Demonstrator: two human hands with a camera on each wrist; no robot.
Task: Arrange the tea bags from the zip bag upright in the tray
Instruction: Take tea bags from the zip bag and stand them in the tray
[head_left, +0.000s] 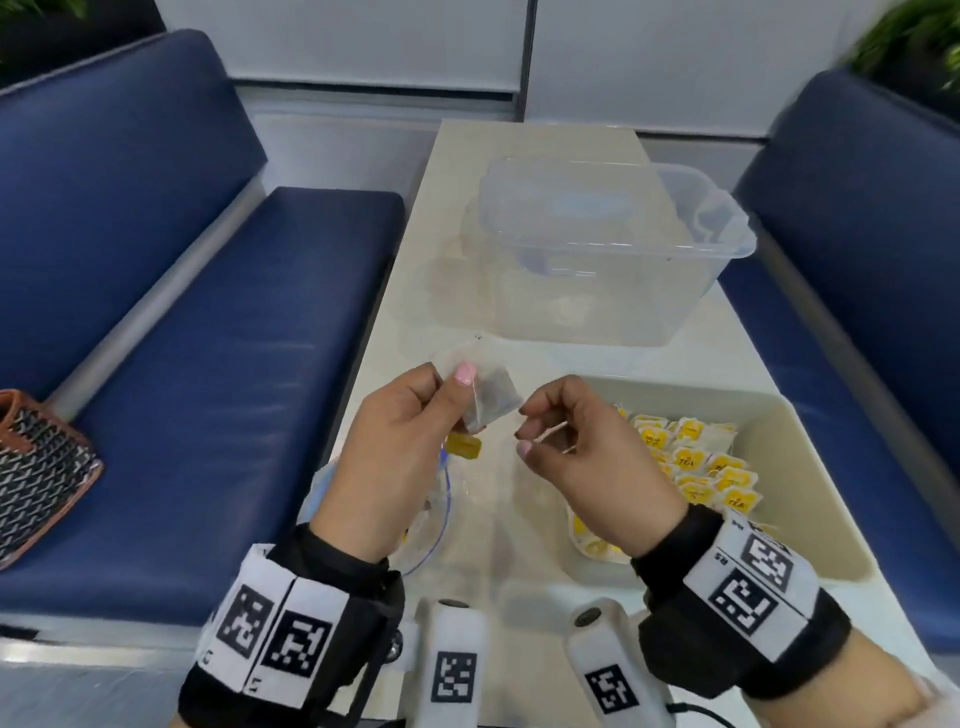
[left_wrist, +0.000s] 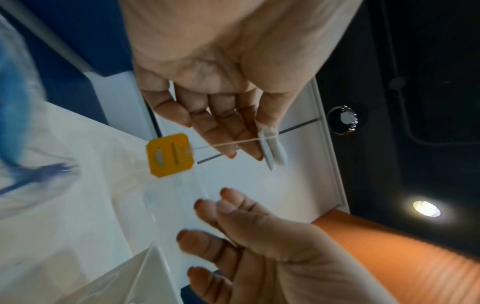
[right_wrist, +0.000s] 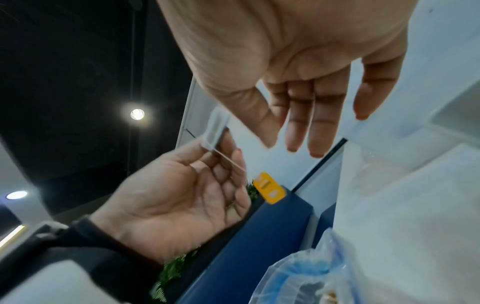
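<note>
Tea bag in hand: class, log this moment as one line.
left hand pinches tea bag | yellow tag dangling | right hand open, empty | tray part-filled

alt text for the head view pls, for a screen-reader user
Left hand pinches a tea bag above a white table, its yellow tag dangling; right hand is beside it. A tray of tea bags lies right, a clear tub behind.

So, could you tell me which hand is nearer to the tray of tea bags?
Right. The right hand hovers at the tray's near-left corner; the left hand is further left, above the zip bag.
</note>
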